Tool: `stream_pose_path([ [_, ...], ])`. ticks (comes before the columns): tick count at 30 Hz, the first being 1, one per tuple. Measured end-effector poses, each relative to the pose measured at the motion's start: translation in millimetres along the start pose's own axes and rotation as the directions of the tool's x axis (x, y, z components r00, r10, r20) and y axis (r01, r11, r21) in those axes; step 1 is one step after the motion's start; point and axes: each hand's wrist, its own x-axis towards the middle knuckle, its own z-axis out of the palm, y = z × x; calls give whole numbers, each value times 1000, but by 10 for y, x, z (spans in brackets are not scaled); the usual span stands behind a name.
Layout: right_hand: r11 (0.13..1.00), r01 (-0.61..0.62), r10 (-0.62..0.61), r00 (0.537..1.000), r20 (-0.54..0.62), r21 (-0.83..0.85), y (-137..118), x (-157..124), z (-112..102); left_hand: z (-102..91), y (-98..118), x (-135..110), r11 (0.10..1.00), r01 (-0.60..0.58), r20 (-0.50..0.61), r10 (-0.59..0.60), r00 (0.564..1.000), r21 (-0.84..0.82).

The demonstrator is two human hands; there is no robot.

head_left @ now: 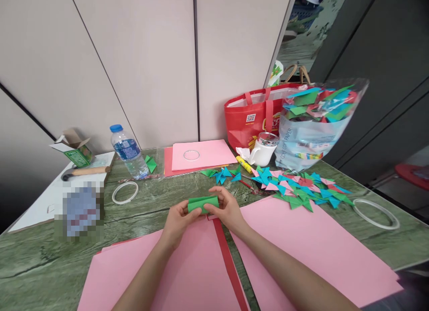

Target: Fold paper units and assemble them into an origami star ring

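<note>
Left hand [177, 218]: pinching the left end of the green folded paper piece [201, 203], thumb on the near side
Green folded paper piece: 1, right between the two hands, at the far edge of the left pink stack; its long way goes side to side, from one hand to the other
Right hand [231, 208]: pinching the right end, thumb in front
Nearer hand: neither, both touch the paper
Green and white card box [78, 157]: 1, flaps up
Wood-handled tool [90, 170]: 1, with a dark bent head
Thick white ring on the left [124, 202]: 1, flat on the green wood-look table [33, 266]
Clear plastic bottle with blue cap [129, 152]: 1, upright
Small green folded bit [151, 163]: just beside the bottle, cannot tell if it is 1 or 2
Big pink paper stacks: 3, one left [134, 266], one at the back [211, 150], one right [308, 248]
Thin pale ring [191, 160]: 1, on the back stack
Red shopping bag [237, 130]: 1
Yellow tube [244, 164]: 1
White mug [263, 154]: 1
Pointy paper pieces in blue, green, pink and red [301, 188]: too many to count
Clear plastic bag of folded paper [308, 136]: 1
Thick white ring on the right [395, 223]: 1
</note>
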Motion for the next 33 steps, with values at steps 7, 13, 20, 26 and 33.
stream_pose_path([
  [7,998,10,-5,997,78,-61,-42,-28,12,15,-16,13,1000,13,-87,-14,996,-13],
  [13,999,-11,14,999,52,-51,-39,-31,18,30,-14,7,999,34,-108,-34,994,-3],
  [20,999,-30,32,998,48,-43,-25,-31,15,26,-13,6,999,42,-96,-43,994,-10],
  [26,987,37,-29,998,52,-155,-37,-24,7,26,-12,2,999,37,-94,-37,995,-8],
  [33,965,127,-104,989,106,-231,-66,-28,10,31,-26,5,998,64,-101,-63,993,10],
])
